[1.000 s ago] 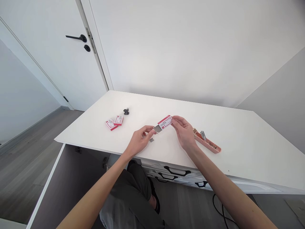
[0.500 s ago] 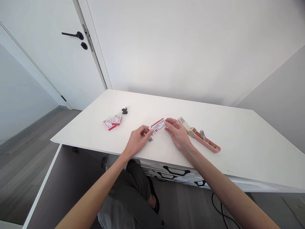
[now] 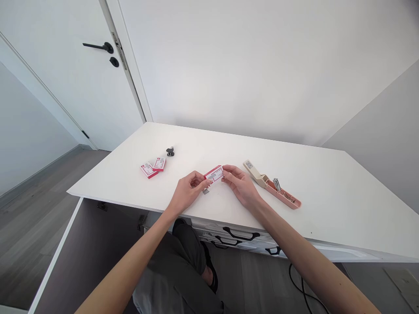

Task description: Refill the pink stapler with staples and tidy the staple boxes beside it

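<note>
A small red-and-white cardboard box (image 3: 214,174) is held between both hands, above the white tabletop. My left hand (image 3: 190,188) pinches its left end between thumb and fingers. At the right end, the fingers and thumb of my right hand (image 3: 240,183) close on the box. A small grey metallic piece (image 3: 206,191) lies on the tabletop just below the left fingertips. Two similar red-and-white boxes (image 3: 149,170) rest farther left, one overlapping the other. Behind them sits a small black-and-silver object (image 3: 170,151), whose kind I cannot make out.
A long pink case (image 3: 283,194) with a cream lid (image 3: 252,169) lies open right of my hands, metal pieces inside. The white tabletop (image 3: 203,144) meets the wall behind. Black-handled drawers (image 3: 242,235) and an open cabinet door (image 3: 94,244) are below its front edge.
My hands have come closer together. The box looked longer, its part at the left drawn out; now it looks shorter and closed up. My view has shifted slightly.
</note>
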### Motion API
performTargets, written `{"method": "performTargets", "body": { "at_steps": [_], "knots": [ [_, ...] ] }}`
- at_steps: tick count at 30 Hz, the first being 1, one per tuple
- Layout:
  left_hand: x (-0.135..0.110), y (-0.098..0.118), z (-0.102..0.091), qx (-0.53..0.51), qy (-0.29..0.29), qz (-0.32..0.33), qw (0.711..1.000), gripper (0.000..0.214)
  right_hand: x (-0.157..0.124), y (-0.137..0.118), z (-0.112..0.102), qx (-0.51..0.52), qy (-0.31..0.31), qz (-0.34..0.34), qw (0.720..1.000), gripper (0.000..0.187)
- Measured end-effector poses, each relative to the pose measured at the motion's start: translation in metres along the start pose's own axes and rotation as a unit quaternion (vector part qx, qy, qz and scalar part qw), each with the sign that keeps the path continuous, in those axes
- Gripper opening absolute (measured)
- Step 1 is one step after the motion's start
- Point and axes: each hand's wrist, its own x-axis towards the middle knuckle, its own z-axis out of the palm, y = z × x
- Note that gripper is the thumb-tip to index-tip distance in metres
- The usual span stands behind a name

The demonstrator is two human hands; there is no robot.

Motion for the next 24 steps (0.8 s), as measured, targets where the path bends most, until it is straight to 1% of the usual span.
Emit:
{"method": "performTargets", "body": {
  "at_steps": [3, 5, 7, 9, 10, 12, 14, 17, 19, 20, 22, 24],
  "knots": [
    [-0.001, 0.002, 0.001, 0.014, 0.003, 0.005, 1.0, 0.038, 0.0, 0.0, 0.001, -0.017, -0.012, -0.003, 1.0, 0.034],
    [-0.001, 0.002, 0.002, 0.033, 0.028, 0.005, 0.999, 0.039, 0.001, 0.001, 0.002, -0.022, -0.013, -0.005, 1.0, 0.036],
    [0.0, 0.001, 0.0, 0.058, 0.078, 0.001, 0.995, 0.041, 0.001, 0.002, 0.002, -0.029, -0.004, -0.007, 1.0, 0.038],
    [0.0, -0.004, -0.007, 0.101, 0.144, -0.002, 0.985, 0.04, 0.0, 0.004, 0.003, -0.047, 0.004, -0.011, 0.999, 0.039],
    [-0.001, -0.008, -0.013, 0.134, 0.175, 0.001, 0.975, 0.039, 0.0, 0.005, 0.003, -0.059, 0.004, -0.014, 0.998, 0.039],
    [-0.004, -0.016, -0.028, 0.218, 0.229, 0.022, 0.948, 0.036, 0.0, 0.006, 0.004, -0.085, -0.004, -0.021, 0.996, 0.038],
    [-0.008, -0.025, -0.044, 0.307, 0.277, 0.051, 0.909, 0.034, -0.001, 0.005, 0.006, -0.105, -0.017, -0.026, 0.994, 0.037],
    [-0.018, -0.033, -0.064, 0.383, 0.325, 0.048, 0.863, 0.034, -0.003, 0.003, 0.009, -0.133, -0.031, -0.031, 0.99, 0.036],
    [-0.023, -0.033, -0.072, 0.414, 0.339, 0.048, 0.843, 0.045, -0.004, 0.003, 0.01, -0.156, -0.04, -0.033, 0.986, 0.034],
    [-0.025, -0.032, -0.074, 0.431, 0.336, 0.057, 0.835, 0.05, -0.005, 0.003, 0.011, -0.167, -0.045, -0.033, 0.984, 0.033],
    [-0.027, -0.029, -0.078, 0.468, 0.305, 0.08, 0.826, 0.051, -0.006, 0.003, 0.011, -0.184, -0.053, -0.034, 0.981, 0.031],
    [-0.025, -0.027, -0.082, 0.491, 0.259, 0.085, 0.827, 0.051, -0.006, 0.004, 0.011, -0.194, -0.06, -0.036, 0.979, 0.029]
  ]
}}
